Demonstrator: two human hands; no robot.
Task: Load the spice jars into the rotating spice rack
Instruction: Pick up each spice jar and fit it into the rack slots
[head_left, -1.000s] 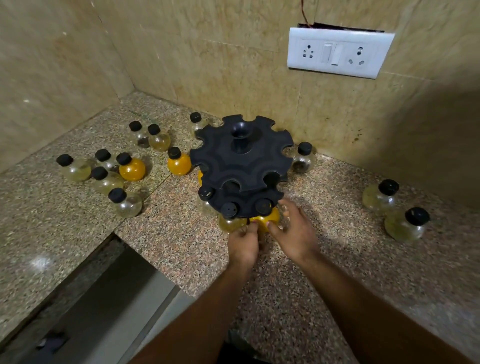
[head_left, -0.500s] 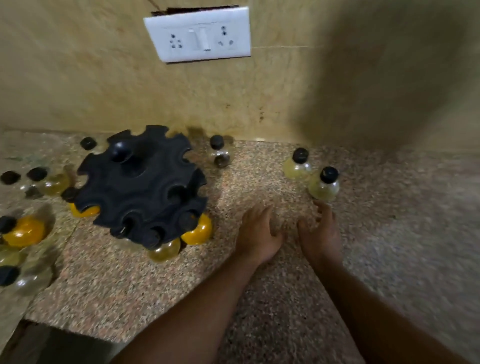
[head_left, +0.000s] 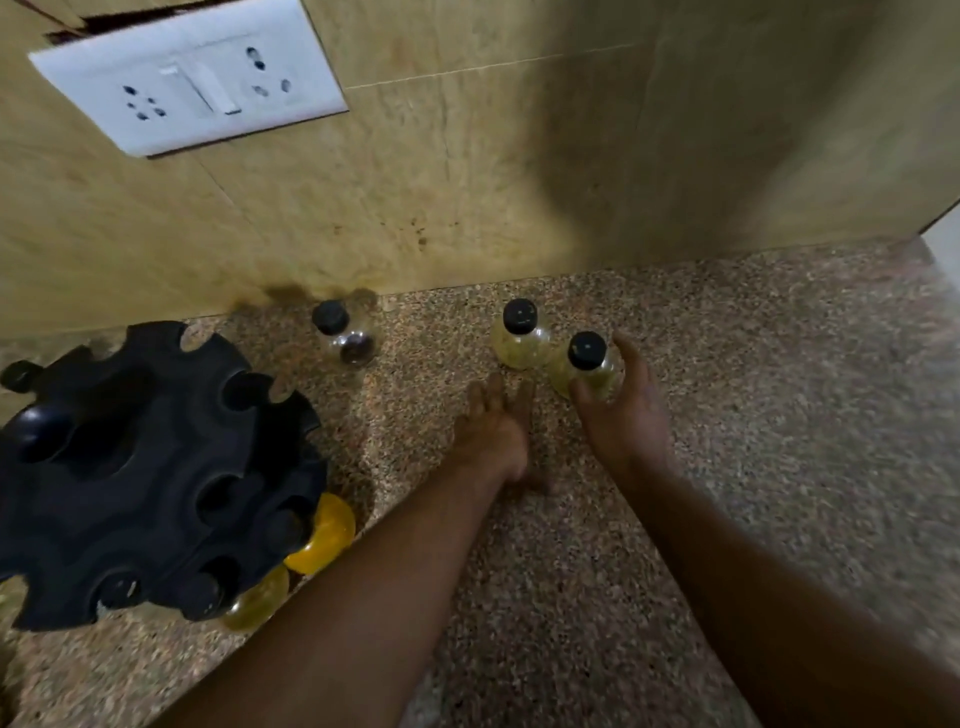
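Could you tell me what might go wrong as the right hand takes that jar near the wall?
The right hand is curled around a pale yellow jar that stands close beside a second jar, which could get knocked over. The left hand is flat on the counter and steadies nothing. The round jar might also slip from a loose grip.

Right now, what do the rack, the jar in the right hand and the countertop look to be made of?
Spice rack: matte black moulded plastic, probably; dull even surface, rounded slots.
Jar under the right hand: clear, yellowish contents showing through; glass or clear plastic, cannot tell. Its cap looks like black plastic.
Countertop: speckled pink-grey stone, likely polished granite.
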